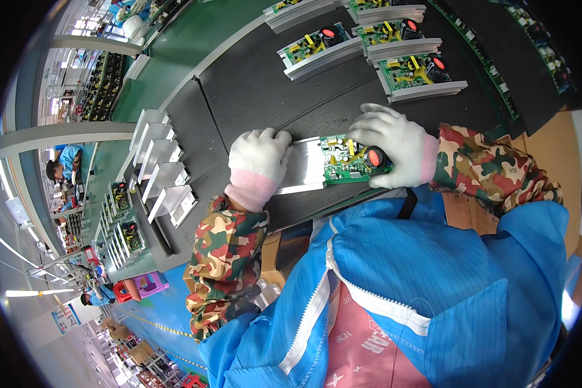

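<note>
Both my hands wear white gloves and hold one assembly on the dark mat [252,90]. My left hand [258,158] grips the left end of a silver aluminium bracket [307,169]. My right hand [391,145] holds the green circuit board [339,158] that lies on the bracket, fingers over its right end beside a black cylindrical part with a red top [374,157].
Finished boards on silver brackets [317,48] lie in rows at the far side of the mat. A row of bare aluminium brackets [161,168] stands at my left, with more boards [126,226] below them. Other people work at a bench far left.
</note>
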Action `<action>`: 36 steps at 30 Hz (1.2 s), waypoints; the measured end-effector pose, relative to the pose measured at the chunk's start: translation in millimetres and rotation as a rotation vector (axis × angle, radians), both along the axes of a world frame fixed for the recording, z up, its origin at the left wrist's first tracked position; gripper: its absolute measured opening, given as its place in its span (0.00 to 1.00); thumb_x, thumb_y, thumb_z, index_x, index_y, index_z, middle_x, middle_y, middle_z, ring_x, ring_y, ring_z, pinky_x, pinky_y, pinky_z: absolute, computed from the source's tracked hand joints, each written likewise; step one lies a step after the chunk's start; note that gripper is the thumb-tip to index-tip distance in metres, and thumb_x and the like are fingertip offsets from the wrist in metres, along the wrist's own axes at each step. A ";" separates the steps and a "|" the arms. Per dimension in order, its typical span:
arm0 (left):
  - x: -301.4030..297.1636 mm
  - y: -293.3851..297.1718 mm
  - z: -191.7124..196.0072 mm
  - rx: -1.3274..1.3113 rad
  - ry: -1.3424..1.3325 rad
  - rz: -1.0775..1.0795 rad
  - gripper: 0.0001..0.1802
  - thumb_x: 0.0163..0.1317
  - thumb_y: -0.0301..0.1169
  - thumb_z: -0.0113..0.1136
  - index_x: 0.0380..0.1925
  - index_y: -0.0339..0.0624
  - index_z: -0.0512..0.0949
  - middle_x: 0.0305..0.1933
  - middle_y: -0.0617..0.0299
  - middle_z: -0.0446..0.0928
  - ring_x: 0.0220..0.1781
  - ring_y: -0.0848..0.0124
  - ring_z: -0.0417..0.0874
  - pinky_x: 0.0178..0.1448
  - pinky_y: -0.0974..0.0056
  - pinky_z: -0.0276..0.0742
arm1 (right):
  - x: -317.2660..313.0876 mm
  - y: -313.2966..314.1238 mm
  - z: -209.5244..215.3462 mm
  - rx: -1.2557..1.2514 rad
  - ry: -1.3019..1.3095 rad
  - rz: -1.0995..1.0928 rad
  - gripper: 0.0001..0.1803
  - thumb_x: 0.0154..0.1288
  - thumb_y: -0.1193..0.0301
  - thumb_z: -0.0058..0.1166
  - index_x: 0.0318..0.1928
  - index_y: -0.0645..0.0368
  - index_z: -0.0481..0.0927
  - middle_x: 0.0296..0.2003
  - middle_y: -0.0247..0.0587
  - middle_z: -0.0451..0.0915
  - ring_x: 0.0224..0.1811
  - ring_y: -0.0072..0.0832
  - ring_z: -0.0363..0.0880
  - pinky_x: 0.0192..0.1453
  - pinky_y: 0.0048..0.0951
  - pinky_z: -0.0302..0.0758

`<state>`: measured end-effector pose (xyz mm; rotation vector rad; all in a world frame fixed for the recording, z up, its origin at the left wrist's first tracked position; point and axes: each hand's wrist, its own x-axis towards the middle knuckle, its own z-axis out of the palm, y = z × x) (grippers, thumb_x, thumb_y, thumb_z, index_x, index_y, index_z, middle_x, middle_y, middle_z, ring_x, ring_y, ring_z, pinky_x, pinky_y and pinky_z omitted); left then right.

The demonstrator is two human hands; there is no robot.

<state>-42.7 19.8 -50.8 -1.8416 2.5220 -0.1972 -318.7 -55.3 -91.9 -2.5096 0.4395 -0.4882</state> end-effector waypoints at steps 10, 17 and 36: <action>1.2 -0.6 1.6 -0.014 0.038 -0.045 0.06 0.55 0.34 0.65 0.30 0.46 0.80 0.30 0.60 0.78 0.37 0.58 0.81 0.44 0.55 0.77 | -3.0 0.8 7.7 -0.024 0.050 -0.005 0.39 0.42 0.55 0.67 0.57 0.58 0.75 0.54 0.44 0.76 0.54 0.40 0.75 0.59 0.41 0.69; -3.1 -2.1 2.1 0.012 0.017 -0.035 0.06 0.54 0.34 0.65 0.30 0.46 0.80 0.30 0.60 0.78 0.36 0.57 0.81 0.43 0.55 0.77 | -6.2 4.8 -1.0 -0.034 0.019 -0.014 0.39 0.43 0.55 0.66 0.58 0.58 0.75 0.55 0.44 0.76 0.54 0.41 0.74 0.60 0.41 0.69; -0.3 -3.2 4.5 0.021 0.054 -0.036 0.08 0.54 0.34 0.65 0.32 0.46 0.81 0.31 0.59 0.79 0.36 0.55 0.82 0.42 0.54 0.77 | -9.7 16.1 0.6 0.014 0.035 -0.143 0.38 0.45 0.57 0.67 0.59 0.57 0.74 0.56 0.43 0.76 0.55 0.41 0.75 0.60 0.42 0.72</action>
